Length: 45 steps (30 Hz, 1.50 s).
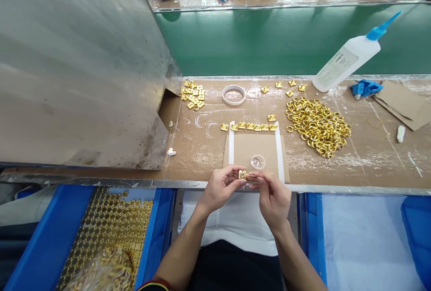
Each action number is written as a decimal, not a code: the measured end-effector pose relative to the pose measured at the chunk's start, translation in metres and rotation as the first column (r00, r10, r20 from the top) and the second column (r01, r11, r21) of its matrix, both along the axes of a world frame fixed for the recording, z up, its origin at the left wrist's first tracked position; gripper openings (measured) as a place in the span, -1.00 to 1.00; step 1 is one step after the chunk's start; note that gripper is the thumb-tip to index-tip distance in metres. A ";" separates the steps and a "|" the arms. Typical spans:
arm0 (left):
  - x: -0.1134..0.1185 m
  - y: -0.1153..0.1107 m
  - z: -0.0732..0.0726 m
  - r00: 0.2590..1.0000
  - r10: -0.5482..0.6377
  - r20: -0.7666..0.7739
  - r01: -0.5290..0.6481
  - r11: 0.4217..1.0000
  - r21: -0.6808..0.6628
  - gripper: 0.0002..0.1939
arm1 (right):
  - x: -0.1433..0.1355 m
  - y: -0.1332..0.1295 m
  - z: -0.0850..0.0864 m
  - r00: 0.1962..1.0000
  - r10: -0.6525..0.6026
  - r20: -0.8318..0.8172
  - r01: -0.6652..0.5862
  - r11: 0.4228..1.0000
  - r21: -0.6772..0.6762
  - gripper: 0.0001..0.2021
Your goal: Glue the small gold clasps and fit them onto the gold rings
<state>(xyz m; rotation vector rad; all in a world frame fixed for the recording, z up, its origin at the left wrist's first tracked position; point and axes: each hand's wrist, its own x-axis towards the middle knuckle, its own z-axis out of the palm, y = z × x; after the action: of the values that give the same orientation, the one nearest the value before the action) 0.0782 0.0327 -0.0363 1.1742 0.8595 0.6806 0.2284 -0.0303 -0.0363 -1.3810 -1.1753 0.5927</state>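
Between the fingertips of my left hand [221, 186] is a small gold square piece [242, 174], held above the table's front edge. My right hand [274, 194] pinches a thin stick [251, 176] whose tip meets the gold piece. Just beyond my fingers, a small clear round dish [257, 161] sits on a taped cardboard sheet [249, 147]. Along the sheet's far edge runs a row of gold square pieces [250, 126]. To the right lies a heap of gold rings [318, 125].
A metal housing [84, 71] blocks the left. A white bottle [348, 64] with a blue nozzle stands at right, near a blue clamp [366, 88]. A tape roll [234, 95] lies behind the row. Blue trays [158, 232] flank my lap. A person sits across the green belt [256, 35].
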 end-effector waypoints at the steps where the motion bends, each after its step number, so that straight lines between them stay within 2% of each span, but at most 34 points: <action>1: 0.000 0.000 0.000 1.000 0.000 0.001 0.000 1.000 0.001 -0.57 | 0.000 0.000 0.000 1.000 0.001 -0.005 -0.001 1.000 0.003 -0.80; 16: -0.001 0.000 -0.001 1.000 -0.002 0.016 0.002 1.000 -0.012 -0.57 | 0.001 0.002 0.003 1.000 0.023 -0.003 -0.023 0.997 0.071 -0.81; 20: 0.000 0.000 -0.001 0.999 -0.003 0.037 0.004 1.000 -0.020 -0.59 | 0.001 0.002 0.003 0.999 0.034 0.027 -0.036 0.997 0.065 -0.81; 27: 0.000 0.000 -0.001 0.999 -0.002 0.049 0.003 1.000 -0.024 -0.61 | 0.003 0.003 0.004 0.995 0.052 0.086 -0.064 0.989 0.134 -0.77; 45: 0.000 0.000 -0.001 1.000 -0.004 0.027 0.003 1.000 0.013 -0.63 | 0.005 0.003 0.003 0.983 0.062 0.172 -0.088 0.985 0.149 -0.75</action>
<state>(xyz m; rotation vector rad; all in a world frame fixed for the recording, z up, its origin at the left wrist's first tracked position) 0.0778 0.0328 -0.0376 1.1754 0.8314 0.6986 0.2332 -0.0276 -0.0328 -1.2758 -1.3838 0.4335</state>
